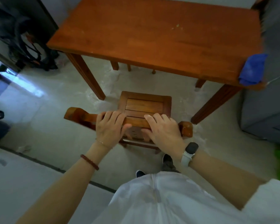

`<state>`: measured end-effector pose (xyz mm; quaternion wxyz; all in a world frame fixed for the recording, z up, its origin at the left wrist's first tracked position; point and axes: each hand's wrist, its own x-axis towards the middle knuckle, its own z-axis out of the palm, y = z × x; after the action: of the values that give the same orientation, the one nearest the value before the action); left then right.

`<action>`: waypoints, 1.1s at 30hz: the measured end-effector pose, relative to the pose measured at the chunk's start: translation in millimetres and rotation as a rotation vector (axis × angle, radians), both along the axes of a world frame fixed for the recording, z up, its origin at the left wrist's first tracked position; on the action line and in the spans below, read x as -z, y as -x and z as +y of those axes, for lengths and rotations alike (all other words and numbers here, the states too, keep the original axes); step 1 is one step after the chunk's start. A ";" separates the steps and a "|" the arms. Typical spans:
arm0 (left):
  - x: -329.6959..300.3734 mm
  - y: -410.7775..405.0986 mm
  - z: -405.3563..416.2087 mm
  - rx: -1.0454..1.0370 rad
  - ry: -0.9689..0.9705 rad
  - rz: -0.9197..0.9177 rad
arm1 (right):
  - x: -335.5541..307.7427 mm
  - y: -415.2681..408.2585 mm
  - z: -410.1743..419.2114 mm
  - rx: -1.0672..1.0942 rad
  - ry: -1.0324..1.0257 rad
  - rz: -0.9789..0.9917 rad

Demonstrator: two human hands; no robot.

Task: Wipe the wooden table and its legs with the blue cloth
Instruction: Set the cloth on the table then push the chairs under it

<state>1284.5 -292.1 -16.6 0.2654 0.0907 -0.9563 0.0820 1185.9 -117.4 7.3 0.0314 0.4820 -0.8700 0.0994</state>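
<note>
While crumpled, the blue cloth (251,70) overhangs the wooden table (152,33) corner.

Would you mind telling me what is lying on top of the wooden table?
Only the blue cloth, draped over the near right corner of the wooden table. The table's far edge is out of frame.

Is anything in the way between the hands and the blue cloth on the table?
Both the left hand and right hand grip the back of a wooden chair standing in front of the table. The cloth lies uncovered at the table's near right corner; only the chair intervenes.
</note>
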 end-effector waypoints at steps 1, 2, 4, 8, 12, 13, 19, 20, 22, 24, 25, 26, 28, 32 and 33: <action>-0.3 3.1 -3.4 0.004 -0.003 -0.013 | 3.5 1.5 -1.9 0.006 0.039 0.031; -0.4 6.5 -6.4 0.004 0.000 -0.020 | 6.8 3.7 -4.0 0.000 0.066 0.063; -2.7 16.3 -15.1 0.006 0.002 -0.037 | 10.0 11.3 -11.5 -0.009 0.101 0.122; -6.5 42.0 -37.8 0.006 0.004 -0.077 | 15.3 34.1 -31.3 -0.052 0.170 0.220; -8.9 71.8 -57.0 0.001 0.000 -0.136 | 16.7 62.1 -48.7 -0.073 0.191 0.267; -8.4 79.5 -60.9 0.002 -0.005 -0.148 | 17.0 69.0 -52.4 -0.066 0.186 0.275; -8.7 120.2 -76.4 0.009 -0.030 -0.147 | 19.7 110.8 -69.3 -0.053 0.190 0.300; -8.1 127.2 -80.2 0.013 -0.029 -0.148 | 20.1 117.8 -72.7 -0.049 0.192 0.307; -7.8 138.1 -88.5 0.015 -0.034 -0.157 | 20.9 127.7 -80.5 -0.045 0.204 0.317; -8.6 146.8 -98.7 0.025 -0.053 -0.176 | 22.2 135.4 -90.4 -0.042 0.219 0.320; -9.0 151.0 -104.6 0.028 -0.053 -0.181 | 22.4 138.7 -96.1 -0.033 0.223 0.328; -10.2 154.5 -109.9 0.029 -0.056 -0.189 | 22.4 141.4 -101.7 -0.028 0.221 0.330; -12.4 160.3 -119.3 0.029 -0.067 -0.208 | 22.1 145.9 -111.1 -0.030 0.226 0.319; -11.9 169.9 -127.9 0.004 -0.095 -0.211 | 21.6 157.1 -122.6 -0.033 0.220 0.335; -11.9 172.9 -128.4 -0.008 -0.107 -0.207 | 22.0 160.9 -124.3 -0.036 0.218 0.342</action>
<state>1111.6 -420.5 -4.6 0.1597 0.0998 -0.9813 0.0408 1025.0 -241.6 -14.8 0.2288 0.5011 -0.8273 0.1104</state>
